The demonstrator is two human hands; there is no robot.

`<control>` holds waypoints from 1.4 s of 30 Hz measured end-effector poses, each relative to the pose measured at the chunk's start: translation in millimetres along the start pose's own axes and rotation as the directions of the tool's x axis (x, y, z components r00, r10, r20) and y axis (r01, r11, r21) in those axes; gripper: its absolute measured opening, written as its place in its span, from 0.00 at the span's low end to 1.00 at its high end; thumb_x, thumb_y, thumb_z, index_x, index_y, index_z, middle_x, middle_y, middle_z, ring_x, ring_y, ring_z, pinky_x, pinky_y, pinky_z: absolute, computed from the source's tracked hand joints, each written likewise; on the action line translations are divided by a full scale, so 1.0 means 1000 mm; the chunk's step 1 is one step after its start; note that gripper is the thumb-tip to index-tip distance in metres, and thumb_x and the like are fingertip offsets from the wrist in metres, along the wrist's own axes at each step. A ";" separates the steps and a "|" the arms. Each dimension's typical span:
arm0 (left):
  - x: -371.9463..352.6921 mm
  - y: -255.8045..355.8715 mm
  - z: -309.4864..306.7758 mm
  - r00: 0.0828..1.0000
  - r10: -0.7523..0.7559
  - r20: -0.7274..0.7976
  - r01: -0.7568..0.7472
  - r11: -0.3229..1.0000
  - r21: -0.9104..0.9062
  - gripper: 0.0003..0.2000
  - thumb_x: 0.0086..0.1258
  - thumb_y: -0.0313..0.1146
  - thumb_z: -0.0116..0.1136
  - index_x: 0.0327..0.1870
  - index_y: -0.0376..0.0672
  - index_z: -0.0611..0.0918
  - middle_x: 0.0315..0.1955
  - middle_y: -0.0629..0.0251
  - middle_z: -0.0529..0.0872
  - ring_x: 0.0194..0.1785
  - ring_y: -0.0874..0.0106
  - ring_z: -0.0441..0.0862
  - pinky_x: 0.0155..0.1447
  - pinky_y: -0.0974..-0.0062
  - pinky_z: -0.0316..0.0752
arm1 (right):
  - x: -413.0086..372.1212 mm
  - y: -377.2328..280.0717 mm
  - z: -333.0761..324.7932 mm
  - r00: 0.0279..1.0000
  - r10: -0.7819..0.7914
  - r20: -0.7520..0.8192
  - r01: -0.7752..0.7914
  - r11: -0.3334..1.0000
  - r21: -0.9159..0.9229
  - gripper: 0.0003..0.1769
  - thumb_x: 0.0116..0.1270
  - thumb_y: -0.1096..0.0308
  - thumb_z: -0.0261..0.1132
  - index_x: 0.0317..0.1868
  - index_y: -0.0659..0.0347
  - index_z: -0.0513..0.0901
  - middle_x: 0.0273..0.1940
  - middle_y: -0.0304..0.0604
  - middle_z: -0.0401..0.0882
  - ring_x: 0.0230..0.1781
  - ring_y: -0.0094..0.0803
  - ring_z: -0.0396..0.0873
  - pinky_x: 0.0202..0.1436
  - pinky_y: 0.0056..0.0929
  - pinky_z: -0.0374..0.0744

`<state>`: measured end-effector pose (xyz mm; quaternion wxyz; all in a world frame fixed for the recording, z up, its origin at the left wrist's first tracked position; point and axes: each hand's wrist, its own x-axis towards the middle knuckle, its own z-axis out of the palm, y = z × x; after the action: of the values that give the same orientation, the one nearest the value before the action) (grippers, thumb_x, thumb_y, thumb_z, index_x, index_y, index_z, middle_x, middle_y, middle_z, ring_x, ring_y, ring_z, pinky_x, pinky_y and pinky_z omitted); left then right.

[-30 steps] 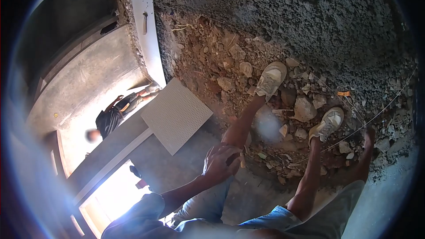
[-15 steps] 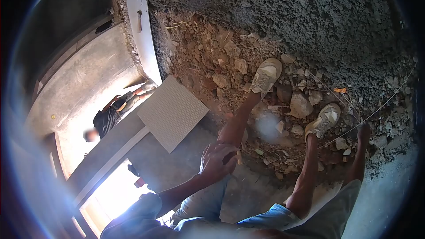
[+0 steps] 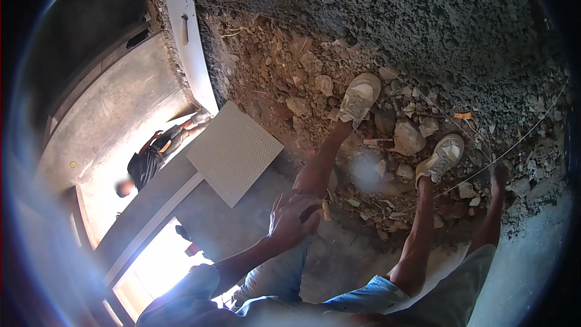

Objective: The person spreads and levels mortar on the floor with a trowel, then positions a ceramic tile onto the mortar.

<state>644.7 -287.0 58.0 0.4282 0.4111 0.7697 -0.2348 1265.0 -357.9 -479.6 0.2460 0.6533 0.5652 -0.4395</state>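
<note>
My left hand (image 3: 295, 217) is closed, its fingers curled in front of my left shin. A small yellowish piece (image 3: 327, 210) sticks out at its fingertips; its kind is too small to make out. At the right, my right hand (image 3: 499, 174) reaches down to the rubble beside a thin pale string (image 3: 525, 140). Its fingers are dark and blurred, so their grip does not show. The string runs from the upper right past this hand, then slants toward the lower middle, where it fades among the stones.
My shoes (image 3: 359, 98) stand on broken stones and soil (image 3: 284, 66). Rough dark mortar (image 3: 387, 12) lies beyond. A dotted square tile (image 3: 235, 154) is at the left, near a white post (image 3: 184, 30). Another person (image 3: 148, 163) is farther off by a bright opening.
The view has shifted slightly, so most things sit a little farther left. Both hands keep nearly the same poses.
</note>
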 end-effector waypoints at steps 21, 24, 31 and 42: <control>-0.002 -0.010 -0.002 0.999 0.013 -0.035 -0.013 1.000 -0.008 0.14 0.66 0.45 0.63 0.48 0.50 0.86 0.49 0.62 0.85 0.65 0.59 0.73 0.72 0.48 0.59 | -0.058 -0.135 -0.077 0.975 -0.050 -0.215 -0.076 0.838 -0.541 0.16 0.71 0.65 0.53 0.55 0.62 0.77 0.54 0.55 0.77 0.54 0.49 0.77 0.58 0.47 0.75; -0.004 -0.017 -0.005 1.000 0.008 -0.028 -0.009 1.000 -0.017 0.14 0.66 0.46 0.63 0.48 0.51 0.86 0.50 0.61 0.85 0.66 0.58 0.72 0.73 0.46 0.56 | -0.088 -0.207 -0.082 0.937 -0.157 -0.313 -0.106 0.724 -0.681 0.22 0.70 0.65 0.55 0.64 0.57 0.72 0.62 0.51 0.73 0.60 0.46 0.74 0.60 0.46 0.75; -0.002 -0.045 -0.007 0.999 0.018 -0.039 -0.023 0.993 -0.120 0.13 0.67 0.47 0.61 0.47 0.53 0.87 0.49 0.61 0.86 0.66 0.58 0.73 0.73 0.46 0.57 | -0.081 -0.283 -0.076 0.847 -0.386 -0.366 0.001 0.690 -0.724 0.20 0.70 0.65 0.58 0.61 0.49 0.76 0.66 0.45 0.71 0.63 0.48 0.72 0.60 0.48 0.75; -0.001 -0.078 -0.008 0.994 0.048 -0.094 -0.068 0.975 -0.212 0.12 0.66 0.45 0.62 0.46 0.53 0.87 0.47 0.63 0.87 0.63 0.58 0.75 0.70 0.52 0.62 | -0.119 -0.303 -0.117 0.876 -0.326 -0.357 0.099 0.844 -0.528 0.17 0.66 0.62 0.66 0.55 0.49 0.76 0.63 0.47 0.70 0.65 0.47 0.70 0.58 0.50 0.75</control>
<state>576.0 -324.5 63.7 0.4424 0.3946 0.7965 -0.1190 1013.9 -251.6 -267.1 0.2213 0.5807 0.7691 -0.1490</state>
